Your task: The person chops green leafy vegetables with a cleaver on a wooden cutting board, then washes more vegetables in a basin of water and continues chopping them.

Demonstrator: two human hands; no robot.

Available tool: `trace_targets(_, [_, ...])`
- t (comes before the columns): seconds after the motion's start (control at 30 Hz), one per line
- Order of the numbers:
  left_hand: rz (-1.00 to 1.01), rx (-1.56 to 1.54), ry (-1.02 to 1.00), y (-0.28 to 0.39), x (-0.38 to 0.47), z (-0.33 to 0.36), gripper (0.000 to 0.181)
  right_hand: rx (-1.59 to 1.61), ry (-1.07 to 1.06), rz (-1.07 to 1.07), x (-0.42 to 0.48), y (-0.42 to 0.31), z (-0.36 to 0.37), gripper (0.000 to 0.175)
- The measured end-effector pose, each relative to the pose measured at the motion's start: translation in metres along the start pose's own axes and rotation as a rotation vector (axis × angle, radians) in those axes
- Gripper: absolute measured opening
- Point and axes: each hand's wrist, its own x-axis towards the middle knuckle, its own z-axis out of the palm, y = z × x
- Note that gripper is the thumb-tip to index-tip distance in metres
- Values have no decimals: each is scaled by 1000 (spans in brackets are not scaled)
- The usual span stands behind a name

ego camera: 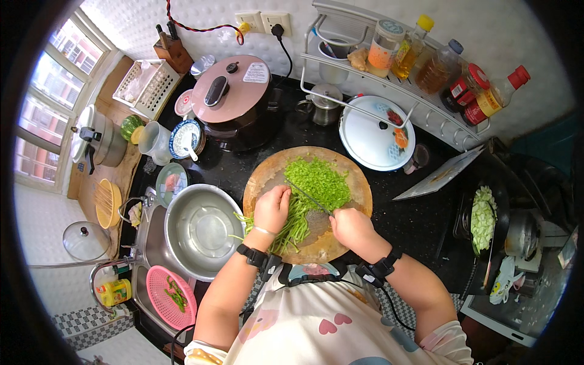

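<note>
A round wooden chopping board [360,191] lies on the black counter in front of me. My right hand [356,229] grips a kitchen knife [310,197], whose thin blade edge runs up and left across the board. My left hand [272,209] is closed over a bunch of long green stalks [292,230], its fingers close to the blade's far end. Beyond the blade is a heap of finely chopped green stalks [319,180]. Some uncut stalk ends stick out past the board's left edge, beside a large metal basin [205,232]. The knife handle is hidden in my fist.
A pink electric cooker [246,100] stands behind the board, with a white enamel lid [369,137] to its right. Left are a sink [157,228] and a pink colander [157,301] holding green pieces. A wok [499,228] with cut pale-green vegetable is far right, below a bottle rack [388,82].
</note>
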Motion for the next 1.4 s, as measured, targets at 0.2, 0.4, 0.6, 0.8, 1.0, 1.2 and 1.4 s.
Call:
trace_targets(0.2, [19, 285, -149, -18, -9, 15, 13, -21, -14, 1, 0, -1, 4, 27])
trace_targets(0.4, [2, 286, -74, -13, -8, 22, 12, -25, -18, 15, -3, -4, -2, 27])
trace_targets(0.6, [99, 258, -179, -22, -11, 13, 19, 18, 26, 3, -4, -1, -4, 26])
trace_targets(0.8, [168, 338, -361, 0, -5, 4, 19, 13, 54, 3, -4, 0, -1, 26])
trace_targets(1.0, [205, 367, -365, -2, -1, 12, 15, 8, 57, 4, -7, 0, -5, 27])
trace_targets(1.2, [182, -16, -173, 7, 5, 8, 11, 26, 61, 66, -9, 1, -9, 27])
trace_targets(1.4, [-160, -748, -105, 2, 14, 0, 17, 51, 105, 44, -9, 3, -8, 27])
